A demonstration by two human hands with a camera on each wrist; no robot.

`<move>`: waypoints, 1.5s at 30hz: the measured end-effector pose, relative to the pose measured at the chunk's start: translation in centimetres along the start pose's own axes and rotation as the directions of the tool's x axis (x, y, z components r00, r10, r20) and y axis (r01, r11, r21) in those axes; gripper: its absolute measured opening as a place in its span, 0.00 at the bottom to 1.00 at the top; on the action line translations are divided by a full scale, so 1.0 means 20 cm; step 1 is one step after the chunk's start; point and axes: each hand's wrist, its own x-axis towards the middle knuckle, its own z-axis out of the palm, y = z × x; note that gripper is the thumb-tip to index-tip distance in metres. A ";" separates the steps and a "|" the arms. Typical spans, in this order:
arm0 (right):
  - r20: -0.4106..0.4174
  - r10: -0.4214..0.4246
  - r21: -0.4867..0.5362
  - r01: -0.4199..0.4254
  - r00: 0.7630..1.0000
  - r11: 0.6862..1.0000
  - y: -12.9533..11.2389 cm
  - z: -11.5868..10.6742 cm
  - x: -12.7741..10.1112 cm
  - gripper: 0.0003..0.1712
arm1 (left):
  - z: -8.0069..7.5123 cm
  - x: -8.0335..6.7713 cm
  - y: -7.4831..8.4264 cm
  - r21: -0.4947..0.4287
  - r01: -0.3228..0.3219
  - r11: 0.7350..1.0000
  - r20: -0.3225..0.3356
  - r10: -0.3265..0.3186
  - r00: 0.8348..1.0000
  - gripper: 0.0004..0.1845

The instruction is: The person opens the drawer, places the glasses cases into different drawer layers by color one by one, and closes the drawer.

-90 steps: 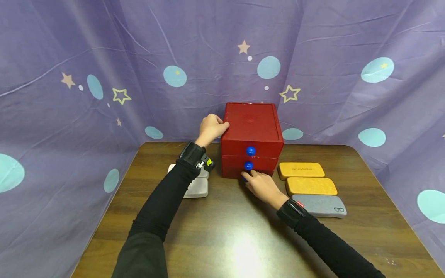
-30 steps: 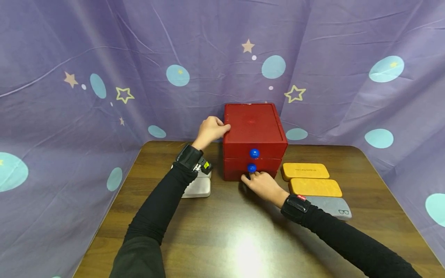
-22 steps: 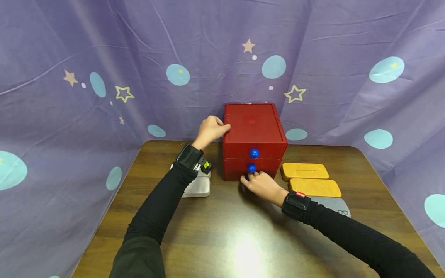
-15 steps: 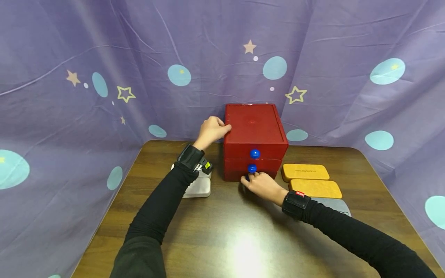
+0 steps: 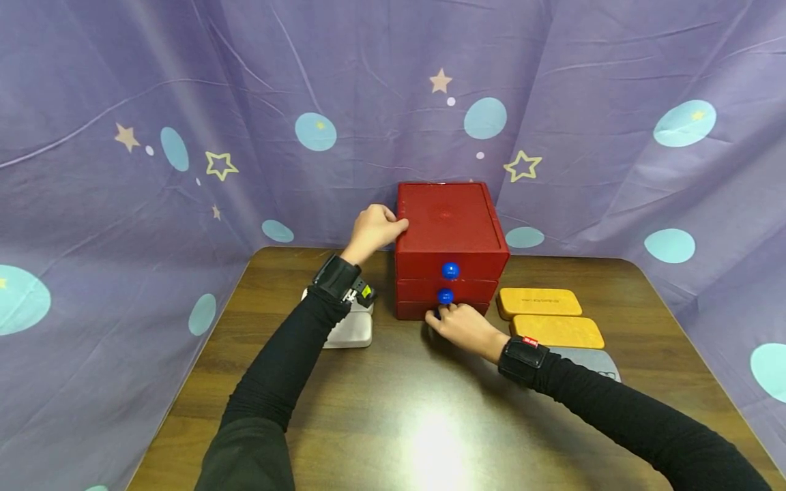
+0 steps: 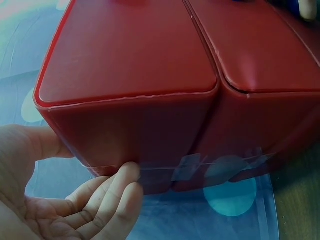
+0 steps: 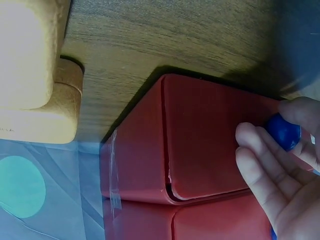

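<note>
A red drawer box point(image 5: 447, 218) with blue knobs stands at the back of the table. My left hand point(image 5: 373, 232) is at its left upper edge: the thumb lies on the top, and in the left wrist view the nearly straight fingers point(image 6: 107, 205) touch the taped side. My right hand point(image 5: 462, 329) is low at the front. In the right wrist view it pinches the lowest blue knob point(image 7: 284, 132) between thumb and forefinger, the other fingers beside the drawer front point(image 7: 210, 140). In the head view this hand mostly hides that knob. Two upper knobs point(image 5: 450, 271) show above it.
Right of the box lie two yellow cases point(image 5: 540, 301) and a grey glasses case point(image 5: 586, 359), partly behind my right forearm. White cases point(image 5: 351, 331) lie on the left, partly under my left arm. A purple curtain point(image 5: 381, 88) hangs behind the wooden table point(image 5: 368, 409).
The right fingers have curled in at the lowest knob, and the right forearm covers more of the grey case. A seam near the box's bottom shows more clearly. The left hand stays put.
</note>
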 end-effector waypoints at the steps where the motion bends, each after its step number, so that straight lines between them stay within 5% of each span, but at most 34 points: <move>1: 0.003 0.002 0.001 -0.002 1.000 1.000 0.00 0.00 0.00 0.15 | 0.00 0.00 0.00 0.000 -0.002 1.000 -0.003 0.002 1.000 0.14; 19: 0.026 0.016 0.036 -0.017 1.000 0.999 -0.01 -0.01 0.02 0.14 | 0.00 0.01 0.00 0.040 -0.009 0.999 -0.026 0.010 1.000 0.14; 45: 0.049 0.004 0.100 -0.009 0.999 0.995 -0.15 -0.18 -0.07 0.14 | -0.01 0.01 0.00 0.030 -0.020 0.999 -0.007 0.020 1.000 0.14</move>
